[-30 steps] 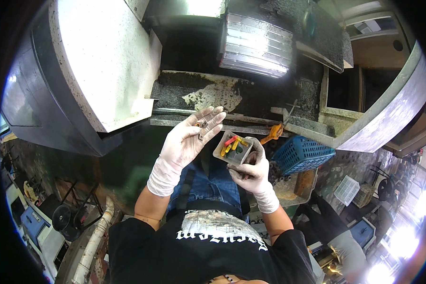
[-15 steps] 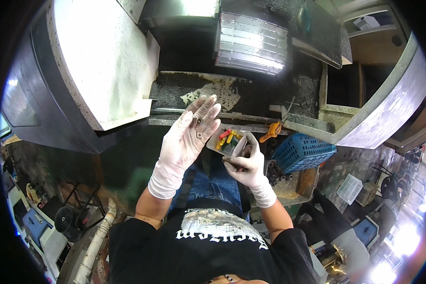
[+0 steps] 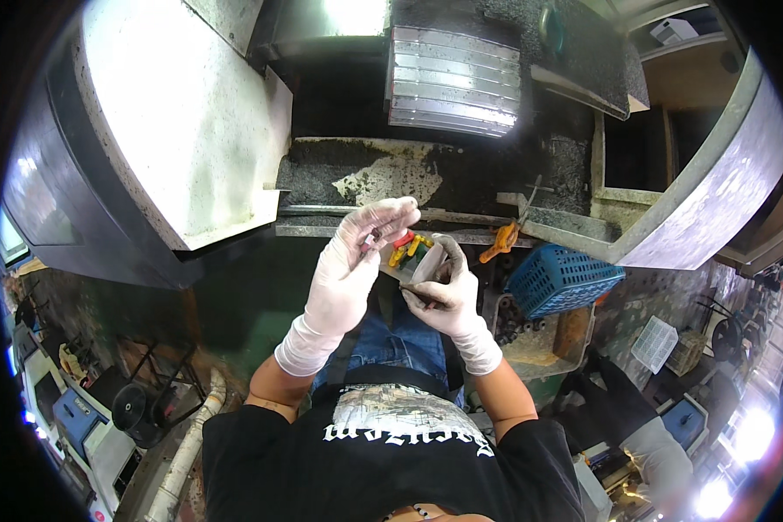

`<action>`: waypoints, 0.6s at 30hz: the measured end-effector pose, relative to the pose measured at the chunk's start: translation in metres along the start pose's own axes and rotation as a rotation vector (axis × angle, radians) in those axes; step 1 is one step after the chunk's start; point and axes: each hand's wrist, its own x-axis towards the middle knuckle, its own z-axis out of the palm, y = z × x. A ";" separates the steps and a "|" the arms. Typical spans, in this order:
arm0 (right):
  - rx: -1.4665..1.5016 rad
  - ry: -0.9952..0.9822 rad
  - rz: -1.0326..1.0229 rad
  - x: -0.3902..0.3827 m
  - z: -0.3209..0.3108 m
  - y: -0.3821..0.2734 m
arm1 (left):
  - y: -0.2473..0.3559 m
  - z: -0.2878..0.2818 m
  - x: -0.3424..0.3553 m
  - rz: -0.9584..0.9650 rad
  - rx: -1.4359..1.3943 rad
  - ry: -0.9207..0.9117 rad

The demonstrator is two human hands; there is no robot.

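My left hand (image 3: 339, 287), in a white glove, is cupped above a small translucent plastic box (image 3: 426, 265), with small metal pieces (image 3: 371, 240) between its fingers and palm. Its fingers partly cover the box. My right hand (image 3: 451, 309), gloved and blackened at the fingers, grips the box from the right and below. Red and yellow plastic-handled items (image 3: 406, 248) lie inside. Beyond the box to the right, an orange-handled tool (image 3: 501, 242) rests on the dirty machine ledge.
A white machine panel (image 3: 174, 122) stands at left, slatted metal covers (image 3: 452, 78) ahead and a curved housing (image 3: 696, 200) at right. A blue basket (image 3: 561, 278) rests above a grimy bin (image 3: 552, 348). A white pipe (image 3: 187, 461) runs at lower left. Another person (image 3: 609, 409) is at lower right.
My left hand has turned and curled from a raised open palm into a cupped shape over the box. My right hand and the box have shifted slightly left.
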 end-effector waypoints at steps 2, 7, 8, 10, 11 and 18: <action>0.013 0.026 -0.020 0.001 0.001 0.000 | 0.000 0.002 -0.002 -0.016 0.052 0.024; 0.030 0.056 -0.035 0.002 0.001 0.001 | 0.003 -0.003 0.000 -0.050 0.078 0.029; 0.025 0.069 -0.041 0.001 0.001 0.001 | 0.002 -0.003 0.000 -0.036 0.168 0.012; 0.020 0.056 -0.036 0.001 0.001 0.001 | 0.001 0.001 -0.002 -0.008 0.347 -0.023; 0.015 0.067 -0.043 0.000 0.001 0.001 | 0.000 0.004 -0.003 0.023 0.403 -0.022; 0.015 0.045 -0.019 0.001 0.006 -0.003 | 0.001 0.010 -0.006 0.272 0.859 -0.038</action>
